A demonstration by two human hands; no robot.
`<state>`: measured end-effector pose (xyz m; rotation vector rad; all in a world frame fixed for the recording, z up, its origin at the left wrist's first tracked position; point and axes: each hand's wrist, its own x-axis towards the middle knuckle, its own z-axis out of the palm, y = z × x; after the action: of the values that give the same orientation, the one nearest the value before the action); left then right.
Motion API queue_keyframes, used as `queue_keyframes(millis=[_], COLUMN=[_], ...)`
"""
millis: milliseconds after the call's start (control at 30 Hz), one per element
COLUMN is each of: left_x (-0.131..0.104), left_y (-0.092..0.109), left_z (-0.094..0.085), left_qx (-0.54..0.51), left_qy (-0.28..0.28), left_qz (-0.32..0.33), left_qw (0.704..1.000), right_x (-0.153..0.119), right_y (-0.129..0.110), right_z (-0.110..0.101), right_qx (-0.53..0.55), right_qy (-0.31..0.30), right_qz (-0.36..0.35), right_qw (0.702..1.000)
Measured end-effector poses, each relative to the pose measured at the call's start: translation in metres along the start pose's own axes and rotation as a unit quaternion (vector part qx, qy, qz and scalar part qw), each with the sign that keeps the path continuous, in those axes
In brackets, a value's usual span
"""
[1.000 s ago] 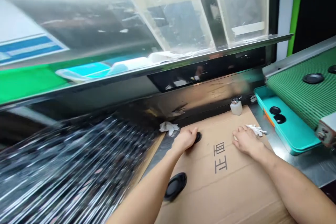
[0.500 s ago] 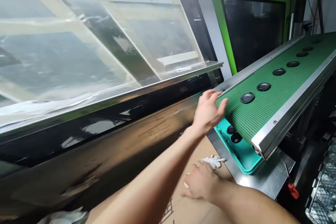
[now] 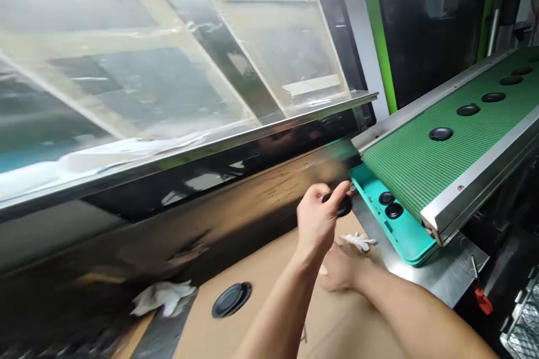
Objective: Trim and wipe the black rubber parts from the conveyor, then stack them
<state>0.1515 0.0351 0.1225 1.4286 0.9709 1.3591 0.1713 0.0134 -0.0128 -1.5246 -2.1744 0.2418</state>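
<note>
My left hand (image 3: 319, 219) is closed with thumb and fingers around a black disc-shaped plastic part (image 3: 344, 206), held above the cardboard (image 3: 269, 275). Just below and behind it is my right hand (image 3: 337, 268), low over the cardboard. Its fingers are mostly hidden by my left wrist and blurred. A couple of similar black discs (image 3: 231, 300) lie overlapping at the cardboard's left. On the green conveyor belt (image 3: 400, 171), more black discs (image 3: 440, 133) sit in a line. Two small black round pieces (image 3: 389, 205) rest in the teal tray (image 3: 410, 249) under the belt's end.
A white glove (image 3: 357, 242) lies near the tray and another white glove (image 3: 164, 298) at lower left. The machine's clear window panel (image 3: 269, 39) and its ledge run along the left. A metal rail (image 3: 484, 179) edges the conveyor. A red-handled tool (image 3: 483, 300) hangs at the right.
My left hand has come back from the conveyor's end with a black disc in it, closing from open. The nearest disc has left the belt. The view has shifted left.
</note>
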Motion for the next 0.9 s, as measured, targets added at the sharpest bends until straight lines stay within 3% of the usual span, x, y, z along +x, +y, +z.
queue_keyframes(millis=[67,133,200,267,400,567,733,833,900], left_x=[-0.013,-0.027,-0.039,-0.048,-0.056,-0.059,-0.056,-0.052,-0.051], left_y=[-0.036,-0.071,-0.096,-0.111,-0.112,-0.108,-0.12,-0.126,-0.128], left_z=[-0.057,-0.106,-0.141,-0.158,-0.162,-0.158,-0.154,-0.155,-0.156], left_qx=[-0.098,-0.182,-0.259,-0.316,-0.39,-0.49,-0.501,-0.511,-0.516], left_qy=[0.052,0.135,0.183,0.187,0.123,0.013,0.036,0.049,0.05], left_qz=[-0.141,-0.245,-0.298,-0.315,-0.298,-0.282,-0.308,-0.282,-0.282], left_qw=[0.984,0.943,0.9,0.875,0.862,0.825,0.808,0.811,0.807], right_x=[0.0,0.0,0.0,0.0,-0.004,-0.01,0.007,0.015,0.015], right_y=[0.001,0.001,-0.001,-0.005,-0.02,-0.039,-0.049,-0.054,-0.057], right_z=[0.001,0.002,0.003,0.003,0.005,0.019,0.036,0.04,0.04], right_qx=[-0.019,-0.019,0.004,0.041,0.122,0.116,0.05,0.028,0.032], right_qy=[-0.005,0.012,0.044,0.085,0.154,0.127,0.137,0.125,0.113], right_qz=[0.009,0.017,0.016,0.013,-0.035,-0.072,-0.038,0.005,-0.006], right_qw=[1.0,1.0,0.999,0.995,0.98,0.982,0.989,0.992,0.993])
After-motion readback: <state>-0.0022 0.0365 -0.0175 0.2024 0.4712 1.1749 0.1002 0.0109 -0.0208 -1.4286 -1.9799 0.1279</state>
